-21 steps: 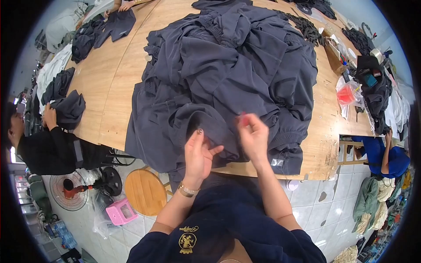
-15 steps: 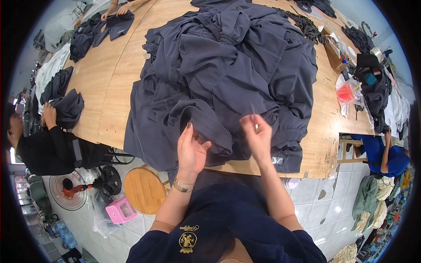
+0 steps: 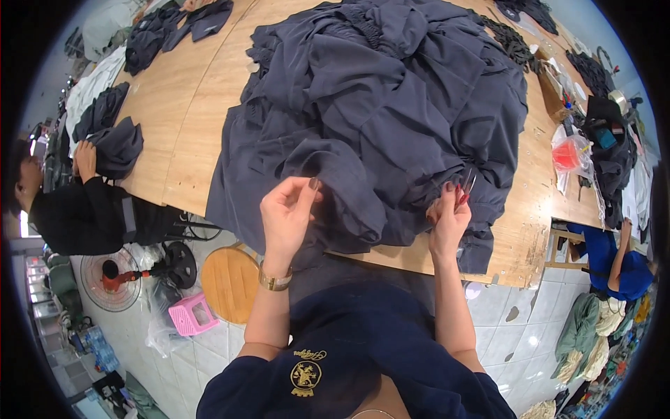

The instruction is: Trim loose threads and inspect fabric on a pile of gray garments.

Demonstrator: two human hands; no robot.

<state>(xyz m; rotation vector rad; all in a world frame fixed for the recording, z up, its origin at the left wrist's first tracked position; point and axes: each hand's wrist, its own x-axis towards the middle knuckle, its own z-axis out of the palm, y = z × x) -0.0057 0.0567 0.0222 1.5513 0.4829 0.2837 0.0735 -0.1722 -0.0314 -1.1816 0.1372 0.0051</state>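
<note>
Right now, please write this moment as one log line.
left hand: at cloth fold, grip unclear | right hand: holds snips | garment heap: on wooden table

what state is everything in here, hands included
left hand: thumb and fingertips drawn together; cannot tell if anything is pinched
right hand: closed around a red-handled tool
red-handled tool: gripped, metal tips pointing away from the person
dark grey garments: heaped, crumpled
wooden stool: upright, nobody seated
fan: on the floor, cannot tell if running
red container: inside clear plastic
</note>
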